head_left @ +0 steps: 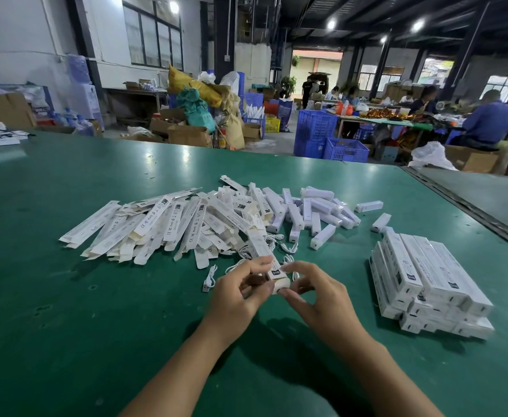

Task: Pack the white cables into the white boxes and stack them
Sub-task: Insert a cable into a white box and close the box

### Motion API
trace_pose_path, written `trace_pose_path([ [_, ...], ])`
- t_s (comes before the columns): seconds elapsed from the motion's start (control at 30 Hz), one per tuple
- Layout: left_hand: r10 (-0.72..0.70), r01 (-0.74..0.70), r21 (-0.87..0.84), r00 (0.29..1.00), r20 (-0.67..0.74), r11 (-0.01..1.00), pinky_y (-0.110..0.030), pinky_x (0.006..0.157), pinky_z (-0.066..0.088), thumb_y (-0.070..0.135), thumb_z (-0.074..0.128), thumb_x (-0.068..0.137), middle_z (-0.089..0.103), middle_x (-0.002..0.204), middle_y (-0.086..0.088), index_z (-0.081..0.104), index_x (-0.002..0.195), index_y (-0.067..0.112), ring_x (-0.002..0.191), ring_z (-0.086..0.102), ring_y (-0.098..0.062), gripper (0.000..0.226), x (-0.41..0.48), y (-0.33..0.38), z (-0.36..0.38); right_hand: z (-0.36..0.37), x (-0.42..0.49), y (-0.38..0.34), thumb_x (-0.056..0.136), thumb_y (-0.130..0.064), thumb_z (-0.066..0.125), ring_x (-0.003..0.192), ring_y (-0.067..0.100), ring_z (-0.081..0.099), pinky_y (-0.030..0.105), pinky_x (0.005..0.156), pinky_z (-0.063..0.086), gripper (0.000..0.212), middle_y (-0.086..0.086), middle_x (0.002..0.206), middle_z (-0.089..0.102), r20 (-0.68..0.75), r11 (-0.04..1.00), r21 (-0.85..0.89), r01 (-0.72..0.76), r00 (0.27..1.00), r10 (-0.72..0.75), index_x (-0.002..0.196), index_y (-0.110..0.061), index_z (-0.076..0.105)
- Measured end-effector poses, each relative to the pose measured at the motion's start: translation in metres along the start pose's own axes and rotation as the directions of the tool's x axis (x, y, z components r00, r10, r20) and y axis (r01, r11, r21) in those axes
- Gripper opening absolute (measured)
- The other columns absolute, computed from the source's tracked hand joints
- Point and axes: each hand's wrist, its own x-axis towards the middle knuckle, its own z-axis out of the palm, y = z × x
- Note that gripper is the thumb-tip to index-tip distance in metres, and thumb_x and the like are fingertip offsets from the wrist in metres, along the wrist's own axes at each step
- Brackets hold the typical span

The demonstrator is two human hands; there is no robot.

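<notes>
Closing up a box (261,248), low centre of frame. The left hand (237,296) has its fingers curled round the near end, and the right hand (318,299) pinches the end flap between thumb and forefinger. Can't tell if a cable is inside yet. Loose cables (209,279) lie on the green table (66,311) just left of the hands, flat boxes (156,227) are heaped mid-left, and the packed stack (427,281) sits right. Best to brace with the left hand, tuck the flap square, keep the cord clear of the fold, then lay it flush on the stack.
</notes>
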Motion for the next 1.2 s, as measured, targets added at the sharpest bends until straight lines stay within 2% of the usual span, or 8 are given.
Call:
trace_pose_path([
  [0.17, -0.004, 0.003, -0.029, 0.999, -0.046, 1.000, -0.023, 0.096, 0.051, 0.022, 0.067, 0.085, 0.066, 0.125, 0.021, 0.070, 0.106, 0.023, 0.117, 0.062, -0.003, 0.022, 0.001, 0.003, 0.001, 0.004, 0.000, 0.000, 0.087, -0.020, 0.069, 0.080, -0.006, 0.063, 0.015, 0.078, 0.053, 0.017, -0.006, 0.112, 0.068, -0.069, 0.992, -0.014, 0.127, 0.989, -0.127, 0.099, -0.010, 0.071],
  [0.3, -0.015, 0.012, -0.045, 0.998, -0.066, 0.999, -0.022, 0.094, 0.052, 0.004, 0.069, 0.091, 0.069, 0.122, 0.018, 0.070, 0.105, 0.021, 0.115, 0.064, -0.003, 0.022, 0.000, 0.002, 0.001, 0.004, -0.001, 0.000, 0.089, -0.017, 0.068, 0.097, 0.003, 0.068, 0.022, 0.086, 0.055, 0.015, -0.002, 0.109, 0.072, -0.100, 0.988, -0.036, 0.147, 0.984, -0.150, 0.098, -0.008, 0.076],
  [0.43, -0.003, 0.001, -0.045, 0.998, -0.057, 0.999, -0.018, 0.091, 0.050, 0.000, 0.067, 0.091, 0.068, 0.124, 0.011, 0.070, 0.103, 0.017, 0.111, 0.064, -0.001, 0.021, 0.000, 0.006, 0.001, 0.003, -0.001, 0.001, 0.086, -0.014, 0.071, 0.090, 0.004, 0.069, 0.023, 0.077, 0.057, 0.010, -0.002, 0.099, 0.073, -0.139, 0.983, -0.034, 0.181, 0.973, -0.184, 0.092, -0.008, 0.077],
  [0.67, 0.018, -0.018, -0.026, 1.000, 0.003, 0.999, -0.020, 0.092, 0.050, 0.036, 0.077, 0.077, 0.067, 0.122, 0.018, 0.071, 0.102, 0.020, 0.113, 0.064, -0.007, 0.030, 0.000, 0.003, 0.002, 0.003, -0.002, 0.000, 0.081, -0.004, 0.075, 0.076, 0.008, 0.067, 0.025, 0.066, 0.056, 0.004, -0.003, 0.092, 0.070, -0.142, 0.989, 0.060, 0.134, 0.982, -0.125, 0.083, -0.008, 0.076],
  [0.87, 0.063, -0.063, -0.001, 0.995, 0.076, 0.998, -0.037, 0.097, 0.053, 0.031, 0.086, 0.064, 0.068, 0.123, 0.011, 0.067, 0.098, 0.032, 0.112, 0.067, -0.020, 0.038, 0.001, 0.001, 0.003, 0.007, -0.007, -0.009, 0.075, -0.011, 0.083, 0.060, 0.016, 0.062, 0.030, 0.059, 0.052, 0.036, -0.006, 0.087, 0.070, -0.049, 0.879, 0.406, -0.249, 0.955, 0.293, 0.095, -0.035, 0.065],
  [1.0, 0.034, -0.033, -0.053, 0.999, 0.014, 0.998, -0.034, 0.089, 0.057, 0.003, 0.088, 0.060, 0.067, 0.124, 0.013, 0.066, 0.095, 0.035, 0.101, 0.071, -0.017, 0.052, 0.003, 0.000, 0.009, 0.017, -0.005, -0.005, 0.086, -0.035, 0.066, 0.067, 0.016, 0.066, 0.031, 0.062, 0.054, 0.010, 0.001, 0.089, 0.068, -0.118, 0.781, 0.568, -0.259, 0.914, 0.389, 0.094, -0.029, 0.066],
  [1.1, 0.042, -0.053, -0.094, 0.992, -0.121, 0.994, -0.028, 0.083, 0.058, -0.017, 0.080, 0.067, 0.070, 0.118, 0.013, 0.062, 0.098, 0.020, 0.100, 0.072, -0.014, 0.050, 0.006, 0.002, 0.006, 0.025, 0.006, 0.027, 0.094, -0.025, 0.062, 0.099, 0.020, 0.064, 0.031, 0.081, 0.049, 0.006, -0.004, 0.105, 0.064, -0.196, 0.896, 0.133, -0.424, 0.875, 0.443, 0.097, -0.025, 0.067],
  [1.2, -0.001, -0.063, -0.195, 0.950, -0.313, 0.979, -0.020, 0.071, 0.057, -0.012, 0.070, 0.080, 0.073, 0.104, 0.006, 0.057, 0.100, 0.015, 0.085, 0.073, -0.009, 0.036, 0.010, 0.006, -0.004, 0.028, 0.023, 0.067, 0.099, -0.036, 0.051, 0.138, 0.025, 0.031, 0.038, 0.107, 0.034, 0.038, 0.007, 0.149, 0.035, -0.004, 0.781, -0.331, -0.530, 0.828, 0.561, 0.133, -0.021, 0.053],
])
